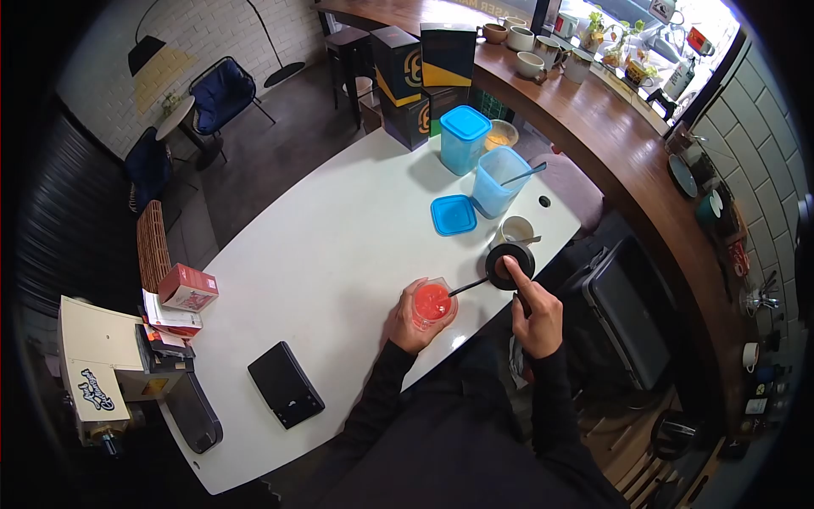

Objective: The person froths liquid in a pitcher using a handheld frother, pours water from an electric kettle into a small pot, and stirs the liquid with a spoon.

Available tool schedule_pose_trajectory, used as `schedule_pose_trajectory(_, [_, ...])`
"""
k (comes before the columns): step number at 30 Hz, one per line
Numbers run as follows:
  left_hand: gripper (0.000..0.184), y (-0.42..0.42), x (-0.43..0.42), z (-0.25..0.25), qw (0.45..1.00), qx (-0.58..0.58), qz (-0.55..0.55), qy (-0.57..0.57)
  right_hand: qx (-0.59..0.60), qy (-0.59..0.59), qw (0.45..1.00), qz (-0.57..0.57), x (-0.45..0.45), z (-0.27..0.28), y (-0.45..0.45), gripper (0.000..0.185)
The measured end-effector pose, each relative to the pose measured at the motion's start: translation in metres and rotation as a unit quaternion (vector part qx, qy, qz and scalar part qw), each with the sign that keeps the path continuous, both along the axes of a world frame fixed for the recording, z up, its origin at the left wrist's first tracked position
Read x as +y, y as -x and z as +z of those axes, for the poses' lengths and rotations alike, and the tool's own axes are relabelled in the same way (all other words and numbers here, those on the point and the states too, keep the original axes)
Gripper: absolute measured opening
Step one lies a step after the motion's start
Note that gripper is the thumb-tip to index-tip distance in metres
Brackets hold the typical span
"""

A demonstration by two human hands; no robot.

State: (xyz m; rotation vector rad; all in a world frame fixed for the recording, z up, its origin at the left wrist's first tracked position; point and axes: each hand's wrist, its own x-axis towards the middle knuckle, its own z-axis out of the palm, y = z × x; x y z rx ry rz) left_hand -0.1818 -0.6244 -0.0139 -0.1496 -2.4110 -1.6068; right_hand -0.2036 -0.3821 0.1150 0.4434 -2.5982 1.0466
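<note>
My left hand point(409, 329) is wrapped around a clear glass point(434, 304) of red liquid near the table's front edge. In my right hand point(541, 322) is a black gooseneck kettle point(497, 270), one finger lying across its round lid. The kettle's thin spout reaches left, its tip over the glass; whether anything flows cannot be made out. Just behind the kettle stands a pale cup point(515, 227) with a spoon in it. Farther back are an uncovered blue container point(494, 188) with a spoon, a loose blue lid point(454, 215) and a lidded blue container point(464, 142).
A black flat case point(286, 384) lies on the white table point(288, 263). Dark boxes point(405, 72) are stacked at the far end. At the left edge sit a red box point(188, 288) and a cream machine point(97, 360). A wooden counter point(585, 136) with mugs curves behind.
</note>
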Motion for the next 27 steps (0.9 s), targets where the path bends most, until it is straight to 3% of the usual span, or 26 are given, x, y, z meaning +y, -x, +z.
schedule_pose_trajectory(18, [0.088, 0.001, 0.000, -0.003, 1.000, -0.007, 0.004, -0.012, 0.010, -0.022, 0.999, 0.031, 0.001, 0.000, -0.001, 0.082])
schedule_pose_trajectory(23, [0.088, 0.001, -0.001, -0.004, 1.000, 0.002, -0.001, -0.009, 0.027, 0.028, 0.999, 0.014, -0.004, 0.004, 0.002, 0.080])
schedule_pose_trajectory(27, [0.088, 0.001, -0.001, -0.004, 1.000, 0.011, 0.002, -0.005, 0.032, -0.016, 0.999, 0.004, 0.000, 0.006, 0.004, 0.082])
